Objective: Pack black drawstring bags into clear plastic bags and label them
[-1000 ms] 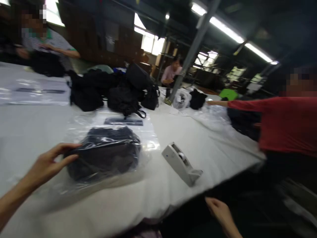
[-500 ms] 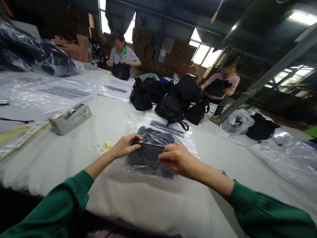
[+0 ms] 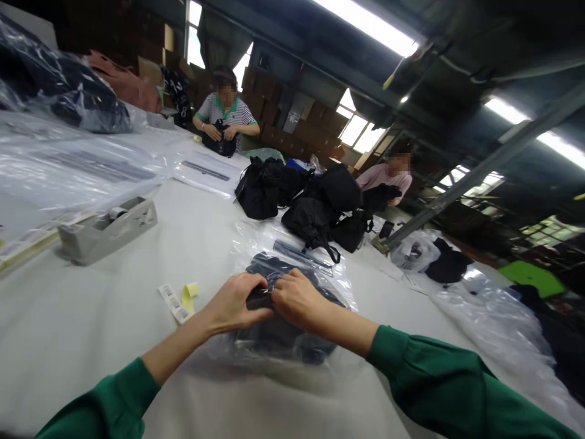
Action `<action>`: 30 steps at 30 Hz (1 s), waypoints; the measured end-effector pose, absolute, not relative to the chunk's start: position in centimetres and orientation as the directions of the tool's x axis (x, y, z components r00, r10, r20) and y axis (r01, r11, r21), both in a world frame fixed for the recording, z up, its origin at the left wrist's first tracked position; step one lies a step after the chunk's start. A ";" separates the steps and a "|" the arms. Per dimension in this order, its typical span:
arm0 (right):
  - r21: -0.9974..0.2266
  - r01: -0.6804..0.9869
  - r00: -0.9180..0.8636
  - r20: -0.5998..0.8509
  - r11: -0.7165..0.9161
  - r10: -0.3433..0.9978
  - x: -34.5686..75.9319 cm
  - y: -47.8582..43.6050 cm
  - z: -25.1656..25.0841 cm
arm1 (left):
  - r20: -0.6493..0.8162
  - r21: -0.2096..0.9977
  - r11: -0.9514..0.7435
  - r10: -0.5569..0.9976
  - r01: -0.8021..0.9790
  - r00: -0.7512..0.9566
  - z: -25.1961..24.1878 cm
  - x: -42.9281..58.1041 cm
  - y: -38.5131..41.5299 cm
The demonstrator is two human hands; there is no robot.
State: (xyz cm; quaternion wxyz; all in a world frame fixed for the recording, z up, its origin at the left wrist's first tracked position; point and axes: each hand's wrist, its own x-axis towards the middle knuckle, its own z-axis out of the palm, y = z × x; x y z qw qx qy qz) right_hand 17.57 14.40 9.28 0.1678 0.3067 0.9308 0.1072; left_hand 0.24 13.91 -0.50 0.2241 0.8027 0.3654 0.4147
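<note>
A clear plastic bag with a dark folded fabric item inside lies in front of me on the white table. My left hand grips the bag near its middle, thumb below and fingers above, bent round a fold of the film. Close beside it, my right hand is closed on the same bag, knuckles up, with its fingertips partly hidden. Further clear bags with a dark printed strip lie flat just beyond.
Black drawstring bags are heaped beyond my hands. At left are a grey tape dispenser and a barcode sticker strip with yellow backing. Two people work across the table. A slanted metal post and plastic film are at right.
My right hand has moved left along the bag, up to my left hand. The camera view has tilted and shifted, and the bag appears slightly lower.
</note>
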 end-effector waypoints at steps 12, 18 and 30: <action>0.084 0.835 -0.537 -0.097 0.544 0.838 19.2 16.4 8.7 | 0.505 0.604 -0.620 0.784 0.500 0.361 -2.6 2.2 14.6; -0.360 0.911 -0.272 -0.161 0.200 0.949 24.8 20.6 7.3 | 0.409 0.692 -0.581 0.805 0.429 0.430 -1.5 1.1 14.0; -0.242 0.661 0.712 -0.098 -0.710 0.695 51.8 31.2 -3.6 | -0.087 0.908 0.132 0.988 0.397 -0.128 -6.8 5.3 44.8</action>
